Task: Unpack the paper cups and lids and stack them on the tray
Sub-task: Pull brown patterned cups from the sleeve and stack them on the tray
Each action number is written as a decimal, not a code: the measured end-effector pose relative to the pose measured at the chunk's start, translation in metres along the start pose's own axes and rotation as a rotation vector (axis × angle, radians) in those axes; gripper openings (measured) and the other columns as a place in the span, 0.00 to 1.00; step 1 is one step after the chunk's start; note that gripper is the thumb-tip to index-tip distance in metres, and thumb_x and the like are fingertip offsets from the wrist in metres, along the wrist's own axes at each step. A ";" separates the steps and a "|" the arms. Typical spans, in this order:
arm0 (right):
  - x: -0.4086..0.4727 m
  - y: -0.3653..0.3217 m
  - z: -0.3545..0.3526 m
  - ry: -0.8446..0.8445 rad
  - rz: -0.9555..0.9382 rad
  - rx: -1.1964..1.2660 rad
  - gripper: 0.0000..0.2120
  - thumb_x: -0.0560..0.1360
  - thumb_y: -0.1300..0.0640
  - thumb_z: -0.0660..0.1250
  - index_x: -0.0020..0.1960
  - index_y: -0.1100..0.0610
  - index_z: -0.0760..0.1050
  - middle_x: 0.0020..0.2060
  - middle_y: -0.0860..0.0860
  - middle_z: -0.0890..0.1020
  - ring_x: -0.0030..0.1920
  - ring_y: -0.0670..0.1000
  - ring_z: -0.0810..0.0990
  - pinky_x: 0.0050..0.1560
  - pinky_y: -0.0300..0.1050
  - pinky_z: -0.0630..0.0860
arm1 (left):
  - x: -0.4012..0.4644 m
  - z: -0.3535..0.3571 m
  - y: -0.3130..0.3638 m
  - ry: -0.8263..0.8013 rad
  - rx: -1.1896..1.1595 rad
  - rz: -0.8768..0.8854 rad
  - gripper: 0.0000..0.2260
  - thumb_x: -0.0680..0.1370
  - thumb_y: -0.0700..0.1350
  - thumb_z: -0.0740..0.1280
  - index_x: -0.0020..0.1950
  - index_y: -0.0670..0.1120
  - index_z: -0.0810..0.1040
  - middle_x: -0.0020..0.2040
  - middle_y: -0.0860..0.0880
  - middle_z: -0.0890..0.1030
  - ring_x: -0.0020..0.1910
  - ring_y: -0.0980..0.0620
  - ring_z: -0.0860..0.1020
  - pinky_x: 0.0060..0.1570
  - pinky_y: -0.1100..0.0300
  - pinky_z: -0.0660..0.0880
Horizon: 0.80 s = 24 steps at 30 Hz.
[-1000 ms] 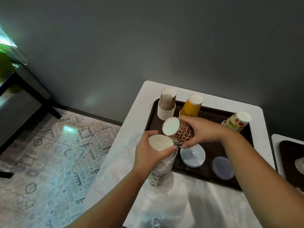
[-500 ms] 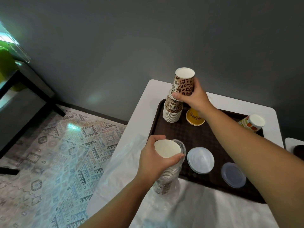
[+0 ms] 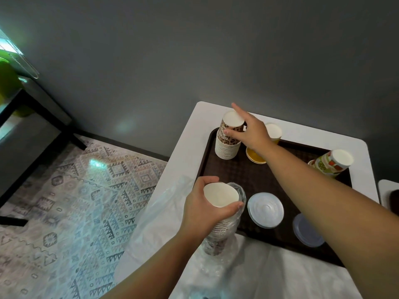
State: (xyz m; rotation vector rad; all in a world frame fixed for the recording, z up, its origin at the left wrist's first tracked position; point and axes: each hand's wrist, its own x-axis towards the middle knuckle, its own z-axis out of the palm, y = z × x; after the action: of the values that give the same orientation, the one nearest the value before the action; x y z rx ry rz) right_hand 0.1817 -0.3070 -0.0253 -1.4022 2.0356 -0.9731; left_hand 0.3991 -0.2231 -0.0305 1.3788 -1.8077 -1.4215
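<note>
A white worktop (image 3: 287,130) with rounded corners stands against a dark grey wall (image 3: 216,50), and a patterned rug (image 3: 71,201) covers the floor to its left. A dark brown tray (image 3: 257,180) lies on the worktop, with clear plastic wrap (image 3: 164,203) spread over the near part of the surface. At the tray's far left corner stands a stack of upside-down leopard cups (image 3: 228,137); the right hand (image 3: 253,131) grasps its top cup, thumb on the near side and index finger stretched out past the cup's base. Just right of that stack, partly behind the right wrist, are yellow cups (image 3: 273,131), and a fruit-print stack (image 3: 332,162) leans at the far right edge. A white lid (image 3: 265,209) and a bluish lid (image 3: 306,233) lie flat on the tray's near part, apart from each other. The left hand (image 3: 205,210) curls round the top of a second cup stack (image 3: 221,212) that is still sleeved in plastic, at the tray's near left edge, well apart from the right hand.
</note>
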 end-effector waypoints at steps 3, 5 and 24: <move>-0.013 -0.004 0.001 0.067 0.012 -0.068 0.45 0.69 0.51 0.75 0.77 0.50 0.52 0.73 0.52 0.65 0.72 0.53 0.63 0.68 0.43 0.62 | 0.000 0.000 0.000 0.006 -0.002 0.010 0.31 0.60 0.52 0.81 0.58 0.55 0.72 0.53 0.65 0.74 0.52 0.72 0.71 0.46 0.80 0.67; -0.030 -0.013 0.000 0.162 -0.040 -0.015 0.42 0.71 0.51 0.74 0.77 0.52 0.54 0.73 0.52 0.64 0.72 0.49 0.62 0.67 0.39 0.60 | -0.001 0.000 0.000 0.006 -0.012 0.019 0.31 0.60 0.51 0.81 0.58 0.54 0.72 0.52 0.65 0.74 0.51 0.74 0.70 0.46 0.80 0.67; -0.213 -0.006 0.040 -0.195 -0.048 0.309 0.42 0.64 0.53 0.79 0.71 0.41 0.59 0.68 0.38 0.67 0.69 0.37 0.65 0.67 0.31 0.63 | -0.049 0.008 -0.035 -0.003 -0.051 0.174 0.41 0.56 0.50 0.80 0.64 0.56 0.64 0.58 0.62 0.73 0.57 0.69 0.73 0.51 0.77 0.69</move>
State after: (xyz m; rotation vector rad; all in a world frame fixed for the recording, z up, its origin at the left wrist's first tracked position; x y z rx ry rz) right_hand 0.2904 -0.1208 -0.0475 -1.3258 1.6380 -1.0729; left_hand 0.4265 -0.1747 -0.0547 1.1642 -1.8315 -1.3702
